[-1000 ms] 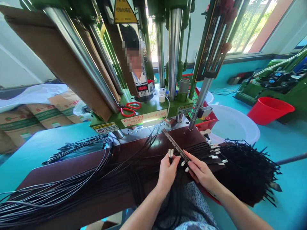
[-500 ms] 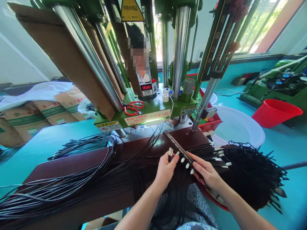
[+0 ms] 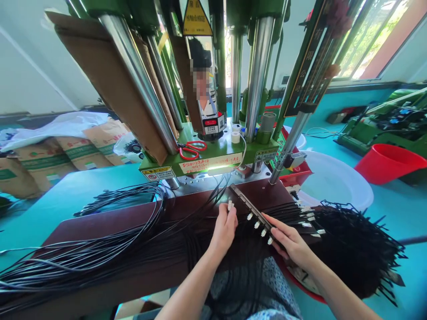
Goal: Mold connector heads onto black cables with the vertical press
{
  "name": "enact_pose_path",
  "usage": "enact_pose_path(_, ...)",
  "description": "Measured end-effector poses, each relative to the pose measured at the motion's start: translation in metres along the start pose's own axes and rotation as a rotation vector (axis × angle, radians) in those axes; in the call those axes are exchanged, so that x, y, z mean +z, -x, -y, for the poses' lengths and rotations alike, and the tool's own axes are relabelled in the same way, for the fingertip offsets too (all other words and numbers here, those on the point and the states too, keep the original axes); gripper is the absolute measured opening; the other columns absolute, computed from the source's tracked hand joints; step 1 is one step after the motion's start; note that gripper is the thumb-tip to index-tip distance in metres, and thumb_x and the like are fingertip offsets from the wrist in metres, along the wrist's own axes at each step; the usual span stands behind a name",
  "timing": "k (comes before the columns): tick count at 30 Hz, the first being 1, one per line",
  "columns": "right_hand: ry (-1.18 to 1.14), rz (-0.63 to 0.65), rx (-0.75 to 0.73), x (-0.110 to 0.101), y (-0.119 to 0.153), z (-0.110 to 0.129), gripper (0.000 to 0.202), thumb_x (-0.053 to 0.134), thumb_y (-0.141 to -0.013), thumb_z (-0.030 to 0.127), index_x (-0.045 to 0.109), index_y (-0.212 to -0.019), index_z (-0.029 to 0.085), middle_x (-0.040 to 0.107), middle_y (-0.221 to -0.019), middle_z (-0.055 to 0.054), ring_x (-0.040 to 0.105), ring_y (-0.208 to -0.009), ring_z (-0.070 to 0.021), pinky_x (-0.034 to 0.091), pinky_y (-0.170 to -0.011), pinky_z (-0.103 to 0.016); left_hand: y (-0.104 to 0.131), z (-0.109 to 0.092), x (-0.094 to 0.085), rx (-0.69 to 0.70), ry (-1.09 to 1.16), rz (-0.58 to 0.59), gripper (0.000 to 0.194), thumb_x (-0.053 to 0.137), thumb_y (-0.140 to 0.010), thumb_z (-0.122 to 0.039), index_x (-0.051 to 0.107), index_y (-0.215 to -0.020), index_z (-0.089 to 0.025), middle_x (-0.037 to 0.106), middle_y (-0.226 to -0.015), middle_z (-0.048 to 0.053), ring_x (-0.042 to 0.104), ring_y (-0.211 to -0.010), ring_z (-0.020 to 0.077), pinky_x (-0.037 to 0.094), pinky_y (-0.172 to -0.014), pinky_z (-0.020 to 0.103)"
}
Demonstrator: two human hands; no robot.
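A long dark metal bar lies slanted over the brown table, with several white connectors along its near edge and black cables hanging below them. My right hand grips the bar's lower right end. Left of the bar, my left hand is closed on a white cable connector, its tip sticking up between thumb and fingers. Behind the bar's upper end, thin cables run into the lit gap of the green press.
Bundled black cables cover the left of the table. Cables with white ends lie at the right beside a large black pile. Red scissors rest on the press. A person shows behind it.
My left hand has moved left, away from the bar, with a connector in its fingers. My right hand still holds the bar. The camera view has shifted slightly.
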State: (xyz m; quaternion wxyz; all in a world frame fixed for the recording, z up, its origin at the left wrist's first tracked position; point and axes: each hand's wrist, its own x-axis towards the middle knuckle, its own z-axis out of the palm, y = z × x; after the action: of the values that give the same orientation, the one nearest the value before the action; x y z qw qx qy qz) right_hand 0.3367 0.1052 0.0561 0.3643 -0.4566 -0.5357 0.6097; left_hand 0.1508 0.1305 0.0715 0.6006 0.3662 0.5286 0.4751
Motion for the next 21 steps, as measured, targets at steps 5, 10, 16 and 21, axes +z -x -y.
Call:
enact_pose_path(5,0.010,0.028,0.026,-0.0040,-0.0001,-0.0008,0.057,0.046,-0.085,0.046,0.036,-0.133,0.016,0.038,-0.051,0.006,0.031,-0.039,-0.0052,0.020,-0.032,-0.016,-0.0062,0.0006,-0.0083,0.056,-0.033,0.078,0.025,0.053,-0.075,-0.041,0.038,-0.071,-0.021,0.030,-0.046,-0.012,0.019,-0.035,0.0014,0.016,-0.036,0.015)
enact_pose_path(10,0.028,0.063,0.033,-0.0045,-0.0005,-0.0008,0.057,0.045,-0.086,0.046,0.035,-0.133,0.016,0.039,-0.052,0.005,0.032,-0.039,-0.0053,0.022,-0.032,-0.016,-0.0068,0.0025,-0.0070,0.057,-0.047,0.081,0.029,0.062,-0.067,-0.041,0.046,-0.066,-0.017,0.033,-0.045,-0.010,0.021,-0.035,0.0015,0.015,-0.036,0.017)
enact_pose_path(16,0.148,0.093,0.006,0.0001,-0.0009,-0.0002,0.056,0.043,-0.087,0.044,0.034,-0.134,0.016,0.035,-0.051,0.006,0.032,-0.039,-0.0053,0.023,-0.034,-0.016,-0.0070,0.0034,-0.0075,0.005,-0.032,0.059,0.029,0.062,-0.067,-0.040,0.043,-0.065,-0.018,0.029,-0.042,-0.011,0.019,-0.033,0.0016,0.014,-0.033,0.017)
enact_pose_path(21,0.086,0.053,0.043,0.0012,-0.0002,0.0046,0.058,0.044,-0.085,0.047,0.036,-0.133,0.014,0.036,-0.051,0.006,0.030,-0.038,-0.0049,0.019,-0.033,-0.017,-0.0052,-0.0053,-0.0102,0.042,-0.028,0.063,0.035,0.057,-0.068,-0.051,0.044,-0.067,-0.018,0.032,-0.045,-0.010,0.023,-0.034,0.0019,0.014,-0.032,0.015)
